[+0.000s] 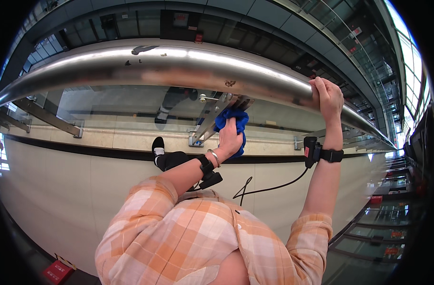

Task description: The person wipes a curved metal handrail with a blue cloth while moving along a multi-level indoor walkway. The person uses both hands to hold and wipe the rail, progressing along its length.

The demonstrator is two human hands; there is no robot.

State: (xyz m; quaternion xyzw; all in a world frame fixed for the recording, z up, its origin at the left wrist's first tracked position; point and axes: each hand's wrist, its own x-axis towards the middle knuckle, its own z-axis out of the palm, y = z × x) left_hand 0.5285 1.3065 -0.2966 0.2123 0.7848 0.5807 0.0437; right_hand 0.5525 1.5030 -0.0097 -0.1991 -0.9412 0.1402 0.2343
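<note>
A bunched blue cloth (234,117) is in my left hand (230,140), with the fingers pressing it against the steel baluster post (217,115) just below the handrail. Part of the cloth hangs down past the palm. Farther right, my right hand (329,98) grips the round, polished metal handrail (202,67); some of its fingers are hidden behind the rail. Dark marks and a brownish patch (230,83) show on the rail's surface.
Clear glass panels (131,103) and more posts (49,117) line the railing above a pale stone curb (99,138). Beyond it lies a drop to lower levels. A black cable (274,187) runs from my right wrist device (311,151). A red box (57,272) stands behind at left.
</note>
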